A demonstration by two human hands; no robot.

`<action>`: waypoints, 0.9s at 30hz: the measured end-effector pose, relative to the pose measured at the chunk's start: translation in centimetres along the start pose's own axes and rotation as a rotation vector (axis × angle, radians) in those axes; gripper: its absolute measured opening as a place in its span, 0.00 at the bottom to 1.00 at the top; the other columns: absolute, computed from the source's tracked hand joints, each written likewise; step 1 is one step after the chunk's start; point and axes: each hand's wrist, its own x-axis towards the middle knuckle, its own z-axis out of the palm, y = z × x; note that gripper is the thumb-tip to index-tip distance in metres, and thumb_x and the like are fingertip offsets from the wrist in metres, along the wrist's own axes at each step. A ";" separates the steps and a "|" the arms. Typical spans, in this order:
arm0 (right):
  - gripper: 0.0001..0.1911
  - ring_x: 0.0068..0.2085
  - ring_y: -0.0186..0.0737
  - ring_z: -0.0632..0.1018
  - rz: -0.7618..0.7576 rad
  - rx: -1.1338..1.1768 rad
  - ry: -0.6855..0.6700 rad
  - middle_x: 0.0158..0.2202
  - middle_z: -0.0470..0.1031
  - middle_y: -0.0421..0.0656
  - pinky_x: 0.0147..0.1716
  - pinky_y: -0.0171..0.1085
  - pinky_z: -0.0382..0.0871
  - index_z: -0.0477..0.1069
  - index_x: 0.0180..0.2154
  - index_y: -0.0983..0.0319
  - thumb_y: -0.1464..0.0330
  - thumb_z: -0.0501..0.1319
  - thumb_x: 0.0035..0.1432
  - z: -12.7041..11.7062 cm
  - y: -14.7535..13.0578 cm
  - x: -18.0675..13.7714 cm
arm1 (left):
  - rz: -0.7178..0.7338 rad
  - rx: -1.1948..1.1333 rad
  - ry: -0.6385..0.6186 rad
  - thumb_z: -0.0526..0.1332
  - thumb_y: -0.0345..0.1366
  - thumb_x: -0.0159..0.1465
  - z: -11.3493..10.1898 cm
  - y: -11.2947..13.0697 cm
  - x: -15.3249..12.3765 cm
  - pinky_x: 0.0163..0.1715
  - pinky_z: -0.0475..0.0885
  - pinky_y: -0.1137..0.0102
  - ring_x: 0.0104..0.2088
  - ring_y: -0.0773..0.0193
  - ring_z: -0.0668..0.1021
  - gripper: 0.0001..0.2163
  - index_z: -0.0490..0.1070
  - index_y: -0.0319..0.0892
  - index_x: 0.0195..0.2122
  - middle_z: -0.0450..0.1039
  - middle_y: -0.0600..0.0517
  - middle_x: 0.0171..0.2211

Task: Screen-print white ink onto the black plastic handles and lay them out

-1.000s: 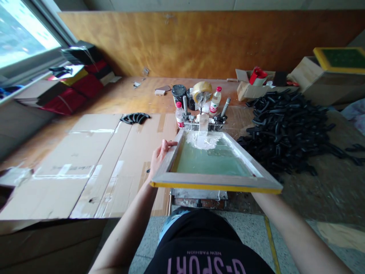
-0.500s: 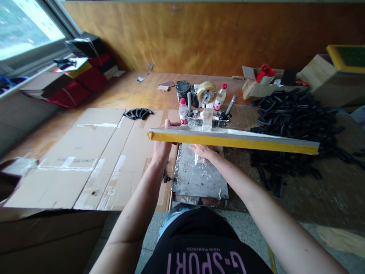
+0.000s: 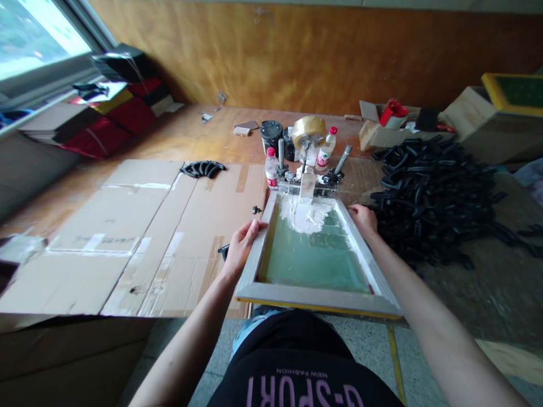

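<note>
**Screen frame down flat, both hands on its sides**

I have the printing screen frame (image 3: 316, 297) lying level over the bench, its hinged far end at the clamp (image 3: 306, 180) and its near rail towards my body. My left hand (image 3: 240, 249) grips the left rail, thumb on top and fingers curled under the edge. My right hand (image 3: 362, 219) rests on the right rail further up; its fingers are bent over the wood, though I cannot tell how firmly they close. Inside the frame, the green mesh (image 3: 314, 260) carries a smear of white ink (image 3: 306, 216) at the far end, with a squeegee (image 3: 307, 188) standing in it.

Behind the clamp stand 2 small bottles (image 3: 270, 168), a roll of tape (image 3: 309, 128) and a dark pot (image 3: 271, 133). A heap of black parts (image 3: 432, 195) lies to my right, flattened cardboard (image 3: 139, 237) to my left.
</note>
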 end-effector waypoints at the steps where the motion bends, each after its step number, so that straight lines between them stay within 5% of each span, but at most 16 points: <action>1: 0.14 0.44 0.45 0.77 -0.003 0.013 0.047 0.45 0.76 0.50 0.48 0.49 0.71 0.72 0.50 0.62 0.68 0.55 0.65 -0.5 -0.5 0.3 | -0.049 0.024 -0.015 0.61 0.56 0.58 -0.2 -1.2 -0.4 0.22 0.63 0.76 0.23 0.70 0.70 0.25 0.78 0.38 0.42 0.73 0.53 0.26; 6: 0.35 0.57 0.51 0.69 -0.503 0.051 0.234 0.61 0.63 0.52 0.56 0.49 0.65 0.60 0.62 0.61 0.68 0.67 0.54 -0.2 -8.0 1.3 | -0.169 0.057 -0.044 0.62 0.51 0.58 -0.1 -7.8 -0.6 0.22 0.65 0.75 0.23 0.69 0.72 0.36 0.59 0.43 0.65 0.74 0.54 0.28; 10: 0.16 0.49 0.49 0.73 -0.609 -0.152 -0.005 0.46 0.74 0.50 0.48 0.43 0.68 0.71 0.48 0.63 0.70 0.64 0.56 1.8 -12.2 1.3 | -0.153 0.115 -0.063 0.60 0.51 0.60 0.1 -10.8 0.2 0.26 0.67 0.74 0.27 0.67 0.74 0.33 0.60 0.43 0.64 0.75 0.52 0.32; 13: 0.06 0.44 0.46 0.74 -0.562 -0.259 -0.129 0.39 0.76 0.49 0.42 0.39 0.66 0.73 0.39 0.63 0.69 0.61 0.59 2.4 -11.5 1.3 | -0.150 0.143 -0.060 0.59 0.51 0.61 0.0 -11.5 0.4 0.31 0.69 0.72 0.33 0.63 0.76 0.32 0.61 0.42 0.63 0.77 0.49 0.36; 19: 0.08 0.44 0.48 0.72 -0.470 -0.314 -0.061 0.40 0.75 0.52 0.42 0.40 0.63 0.71 0.39 0.65 0.75 0.56 0.58 3.1 -9.4 -0.5 | -0.130 0.167 -0.042 0.58 0.51 0.62 0.1 -11.8 0.2 0.39 0.70 0.69 0.38 0.60 0.77 0.30 0.62 0.43 0.63 0.77 0.49 0.39; 27: 0.10 0.41 0.45 0.70 -0.958 -0.168 -0.257 0.34 0.73 0.47 0.38 0.38 0.62 0.71 0.33 0.63 0.81 0.55 0.53 2.0 -9.8 -5.9 | -0.120 0.132 -0.051 0.58 0.51 0.62 0.3 -11.4 -0.1 0.40 0.71 0.67 0.40 0.58 0.78 0.30 0.63 0.42 0.63 0.78 0.46 0.42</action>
